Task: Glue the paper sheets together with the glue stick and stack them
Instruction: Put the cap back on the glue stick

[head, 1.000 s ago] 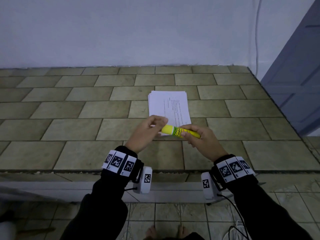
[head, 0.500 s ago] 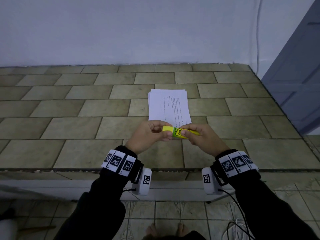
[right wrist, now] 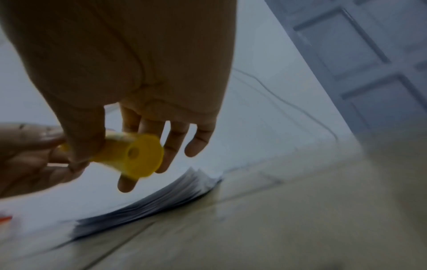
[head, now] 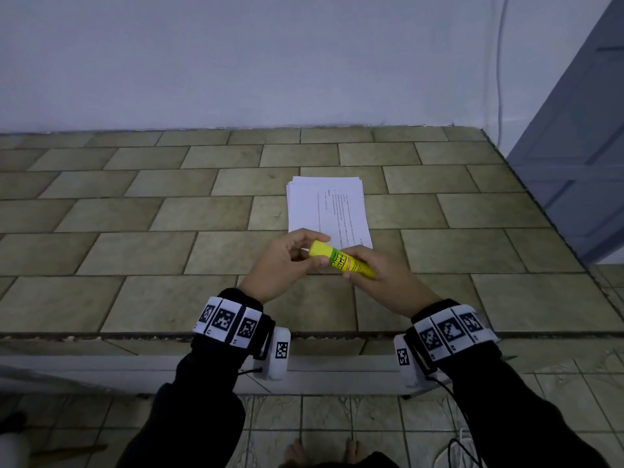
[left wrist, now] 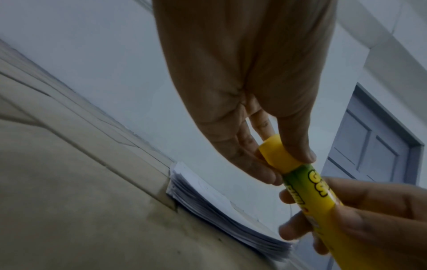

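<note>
In the head view, the glue stick (head: pixel 341 260) is held level above the tiled counter (head: pixel 135 251), its barrel grasped by the right hand (head: pixel 381 278) and its cap end pinched by the left hand (head: pixel 287 261); uncapping is judged to be the step in hand, so a pull or twist of the cap is called for next. The paper sheets (head: pixel 327 211) lie stacked at 12 o'clock of the hands, unglued. In the left wrist view, a plain yellow cap (left wrist: pixel 277 157) is seen seated on the green-and-yellow printed barrel, at 5 o'clock. In the right wrist view, the round yellow base (right wrist: pixel 138 157) is shown, blurred, at 9 o'clock.
</note>
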A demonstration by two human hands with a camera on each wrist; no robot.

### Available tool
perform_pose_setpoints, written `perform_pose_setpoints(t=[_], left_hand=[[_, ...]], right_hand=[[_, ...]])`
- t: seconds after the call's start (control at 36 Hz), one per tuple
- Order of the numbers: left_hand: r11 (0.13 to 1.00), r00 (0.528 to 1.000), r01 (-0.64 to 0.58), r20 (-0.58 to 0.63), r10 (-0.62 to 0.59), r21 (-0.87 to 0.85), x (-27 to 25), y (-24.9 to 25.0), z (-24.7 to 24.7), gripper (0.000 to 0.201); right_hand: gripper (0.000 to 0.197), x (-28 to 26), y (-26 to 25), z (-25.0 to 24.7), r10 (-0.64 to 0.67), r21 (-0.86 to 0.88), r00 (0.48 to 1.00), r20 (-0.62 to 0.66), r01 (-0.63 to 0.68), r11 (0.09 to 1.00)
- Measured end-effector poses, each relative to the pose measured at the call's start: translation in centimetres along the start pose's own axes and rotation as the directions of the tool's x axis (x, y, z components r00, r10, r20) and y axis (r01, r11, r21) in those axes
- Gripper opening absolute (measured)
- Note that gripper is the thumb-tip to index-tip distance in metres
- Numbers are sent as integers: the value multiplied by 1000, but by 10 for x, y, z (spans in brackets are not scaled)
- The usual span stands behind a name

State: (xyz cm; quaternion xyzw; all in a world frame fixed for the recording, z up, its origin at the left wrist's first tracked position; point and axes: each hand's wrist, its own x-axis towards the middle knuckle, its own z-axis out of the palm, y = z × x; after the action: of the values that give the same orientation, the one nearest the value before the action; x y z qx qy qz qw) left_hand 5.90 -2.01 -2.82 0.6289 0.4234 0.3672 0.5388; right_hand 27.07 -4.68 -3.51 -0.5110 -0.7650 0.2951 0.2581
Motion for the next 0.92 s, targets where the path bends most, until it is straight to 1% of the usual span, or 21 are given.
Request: perform_pose_setpoints(t=[0.06,0.08,0.11,0.17,0.19,0.28,0.33,0.44,0.53,0.61,0.67,0.75,0.83,0.92], left_hand=[[1000,1000,-20,-5,20,8,0,2,3,38],[1000,1000,-27,-12,28,3,0,3,5,44],[999,999,-31,-22,31,-8,0,4,6,50],[999,998,-38,-47,38,-8,1,7,8,55],[999,997,-43,-68,45,24,2,8,8,52],[971,985,-19,-161,58,237,2,4,2,38],[925,976,35,-213,50,377,-1,-1,-4,37],[843,960,128,-280,28,522,-9,-22,-18,43],[714,957,214,-288,-17,667,-17,-40,-25,47],[549,952,296,-287,-105,781,-25,-47,-24,57],[481,950,311,-286,-127,820,-28,-49,-22,60],[446,948,314,-303,-97,838,-30,-55,-20,60],[429,951,297,-307,-48,853,-33,-60,-17,59],[440,950,288,-311,-20,851,-34,-63,-17,59]], right_hand=[[38,0,0,-1,-16,-184,1000,-15,13,983],[37,0,-2,-3,-15,-225,1000,-20,10,974],[35,0,-3,-4,-9,-224,1000,-23,4,975],[33,0,-5,-7,15,-147,999,-47,-22,989],[31,0,-5,-9,37,-88,996,-78,-43,995],[29,-3,0,-15,130,41,969,-212,-124,991],[26,-8,4,-19,186,79,939,-288,-171,982],[24,-20,17,-19,300,140,887,-352,-266,954],[24,-27,26,-14,364,157,861,-356,-329,931],[27,-33,32,-5,367,168,857,-361,-328,930],[29,-35,34,-1,372,184,849,-376,-325,928],[31,-36,37,2,364,164,850,-380,-325,931],[27,-40,45,10,306,74,856,-415,-304,950],[25,-42,49,16,282,22,843,-458,-307,952]])
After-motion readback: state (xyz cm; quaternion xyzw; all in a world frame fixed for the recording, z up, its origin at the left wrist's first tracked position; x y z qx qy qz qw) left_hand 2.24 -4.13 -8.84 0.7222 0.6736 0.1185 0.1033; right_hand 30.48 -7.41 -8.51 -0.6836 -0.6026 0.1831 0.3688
